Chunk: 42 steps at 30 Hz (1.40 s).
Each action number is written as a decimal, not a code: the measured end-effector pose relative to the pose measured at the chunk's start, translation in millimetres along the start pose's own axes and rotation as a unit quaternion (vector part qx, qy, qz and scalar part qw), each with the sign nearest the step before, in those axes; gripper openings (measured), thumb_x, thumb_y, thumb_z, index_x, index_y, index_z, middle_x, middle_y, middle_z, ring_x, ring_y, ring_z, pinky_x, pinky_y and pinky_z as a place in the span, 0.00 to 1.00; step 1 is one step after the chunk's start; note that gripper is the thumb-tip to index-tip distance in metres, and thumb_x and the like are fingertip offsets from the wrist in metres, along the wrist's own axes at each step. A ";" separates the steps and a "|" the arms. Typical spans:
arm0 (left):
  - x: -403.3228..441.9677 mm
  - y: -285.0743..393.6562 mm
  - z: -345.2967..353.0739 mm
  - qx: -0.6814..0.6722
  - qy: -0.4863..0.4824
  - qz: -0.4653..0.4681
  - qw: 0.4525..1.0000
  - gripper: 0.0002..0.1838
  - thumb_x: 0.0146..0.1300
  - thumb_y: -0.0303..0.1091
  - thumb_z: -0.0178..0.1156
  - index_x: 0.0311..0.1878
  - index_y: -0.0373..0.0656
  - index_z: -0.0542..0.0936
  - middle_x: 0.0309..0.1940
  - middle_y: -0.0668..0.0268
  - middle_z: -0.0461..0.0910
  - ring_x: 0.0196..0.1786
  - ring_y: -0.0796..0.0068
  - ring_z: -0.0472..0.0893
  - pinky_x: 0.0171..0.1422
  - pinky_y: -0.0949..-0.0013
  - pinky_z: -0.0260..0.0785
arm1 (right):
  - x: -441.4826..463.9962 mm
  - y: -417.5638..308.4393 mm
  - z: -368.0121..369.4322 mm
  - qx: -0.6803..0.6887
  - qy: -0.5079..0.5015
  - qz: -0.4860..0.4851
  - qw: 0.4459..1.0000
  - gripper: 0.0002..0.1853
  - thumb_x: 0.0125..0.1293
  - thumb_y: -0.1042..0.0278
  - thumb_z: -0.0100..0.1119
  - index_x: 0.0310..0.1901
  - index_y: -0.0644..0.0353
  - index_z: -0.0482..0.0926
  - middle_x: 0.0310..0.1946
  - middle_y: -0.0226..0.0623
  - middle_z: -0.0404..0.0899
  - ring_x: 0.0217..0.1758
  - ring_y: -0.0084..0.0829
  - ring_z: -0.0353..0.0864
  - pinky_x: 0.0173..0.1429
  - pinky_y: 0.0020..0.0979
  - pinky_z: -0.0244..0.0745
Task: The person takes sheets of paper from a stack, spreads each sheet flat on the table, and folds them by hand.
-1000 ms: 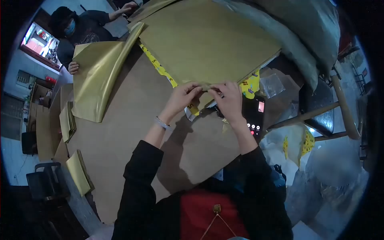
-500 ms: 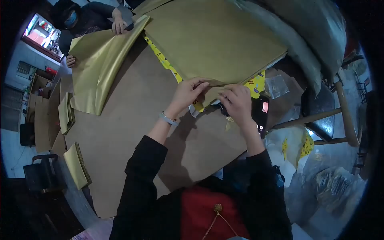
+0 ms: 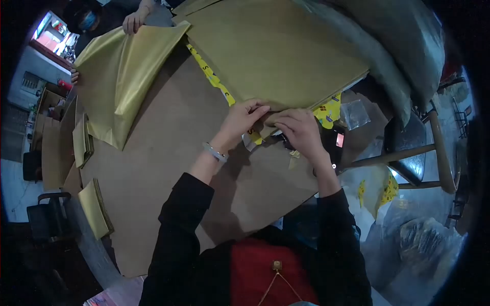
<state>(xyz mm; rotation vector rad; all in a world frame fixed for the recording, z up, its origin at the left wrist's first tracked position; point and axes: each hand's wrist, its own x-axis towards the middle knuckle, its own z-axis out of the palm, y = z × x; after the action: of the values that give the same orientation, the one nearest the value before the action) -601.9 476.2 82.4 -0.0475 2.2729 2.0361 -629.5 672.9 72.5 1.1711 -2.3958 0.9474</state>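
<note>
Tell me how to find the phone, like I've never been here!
Find the big gold-brown sheet at the top, then the right hand at its near corner. Just right of that hand's wrist is the phone, below a clear plastic bag and some yellow printed material in the picture. Unlike those, it's dark with a small glowing pink rectangle.

yellow strip (image 3: 210, 74): dark "S" legible, rest too small | its lower end: likely another "S", unclear | yellow piece (image 3: 329, 111): print unreadable | phone (image 3: 339, 139): screen text unreadable
</note>
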 end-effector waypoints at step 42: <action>-5.6 -5.8 0.3 0.109 -0.014 0.014 0.994 0.12 0.67 0.32 0.57 0.49 0.37 0.78 0.27 0.71 0.79 0.28 0.84 0.76 0.33 0.76 0.71 | 16.6 -11.2 13.5 -0.091 0.141 0.015 0.986 0.05 0.55 0.65 0.62 0.33 0.53 0.79 0.35 0.27 0.76 0.41 0.32 0.73 0.45 0.35 0.61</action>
<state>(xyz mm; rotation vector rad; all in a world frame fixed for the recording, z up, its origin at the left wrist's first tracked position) -595.9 475.6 77.1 0.0287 2.4770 1.7754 -630.8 649.0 76.1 0.8747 -2.2225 0.8213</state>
